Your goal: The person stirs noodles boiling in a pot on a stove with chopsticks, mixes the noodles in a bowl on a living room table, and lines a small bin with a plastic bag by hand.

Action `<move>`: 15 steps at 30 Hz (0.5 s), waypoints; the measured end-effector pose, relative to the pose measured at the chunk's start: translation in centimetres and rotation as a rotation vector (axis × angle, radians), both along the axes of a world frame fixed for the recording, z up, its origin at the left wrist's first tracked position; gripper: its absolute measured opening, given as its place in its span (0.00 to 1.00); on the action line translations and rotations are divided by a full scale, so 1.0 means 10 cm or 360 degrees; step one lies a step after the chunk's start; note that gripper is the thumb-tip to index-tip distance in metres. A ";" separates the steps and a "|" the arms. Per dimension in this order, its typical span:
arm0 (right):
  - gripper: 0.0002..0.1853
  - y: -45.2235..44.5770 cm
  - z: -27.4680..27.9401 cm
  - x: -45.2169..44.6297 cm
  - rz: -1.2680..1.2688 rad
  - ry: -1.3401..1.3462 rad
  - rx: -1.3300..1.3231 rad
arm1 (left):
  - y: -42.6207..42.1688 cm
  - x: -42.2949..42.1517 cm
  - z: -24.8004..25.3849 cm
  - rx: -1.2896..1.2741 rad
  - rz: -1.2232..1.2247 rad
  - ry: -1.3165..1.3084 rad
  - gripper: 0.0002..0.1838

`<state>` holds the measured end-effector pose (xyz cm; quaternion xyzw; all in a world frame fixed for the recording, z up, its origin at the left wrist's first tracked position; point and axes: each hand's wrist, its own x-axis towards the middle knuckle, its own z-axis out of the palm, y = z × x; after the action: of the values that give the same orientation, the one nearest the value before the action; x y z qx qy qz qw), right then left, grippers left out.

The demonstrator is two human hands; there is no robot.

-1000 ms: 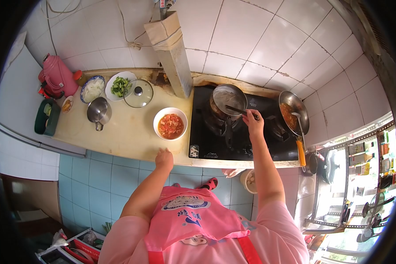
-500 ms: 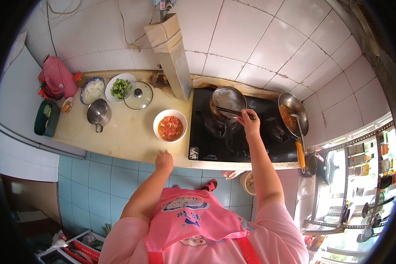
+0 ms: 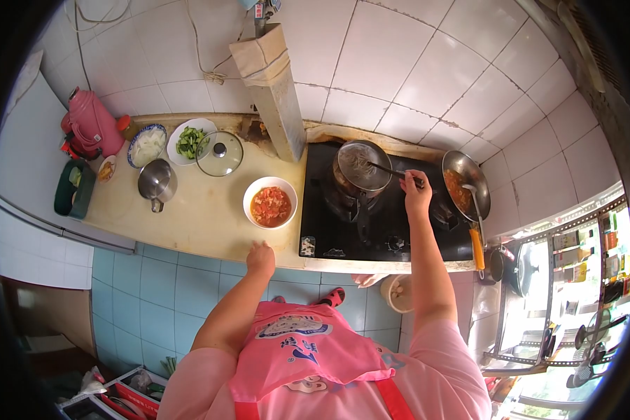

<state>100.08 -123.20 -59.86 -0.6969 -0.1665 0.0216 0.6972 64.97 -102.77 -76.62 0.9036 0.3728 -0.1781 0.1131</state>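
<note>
My right hand (image 3: 416,192) grips dark chopsticks (image 3: 388,170) near their upper ends – likely light, stiff, best held there – tips in the pot (image 3: 341,183). My left hand (image 3: 260,259) rests at the counter (image 3: 203,220) edge, open or curled I can't tell.

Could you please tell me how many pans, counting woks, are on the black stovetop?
2: the dark-handled pan on the left of the stovetop, and the orange-handled wok on its right. None looks hidden.
</note>
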 end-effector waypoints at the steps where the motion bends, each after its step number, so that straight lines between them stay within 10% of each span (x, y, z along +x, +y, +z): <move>1: 0.07 -0.01 0.04 0.02 -0.0004 -0.0007 0.0019 | 0.00 0.00 -0.02 -0.0002 0.0015 -0.0004 0.25; 15: 0.07 0.25 -0.15 0.39 0.0014 0.0188 0.0042 | -0.02 0.01 0.01 -0.0025 0.0084 -0.0031 0.24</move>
<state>103.95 -120.70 -61.36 -0.6845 -0.1283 0.0637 0.7148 65.05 -102.94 -76.50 0.8943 0.3939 -0.1691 0.1284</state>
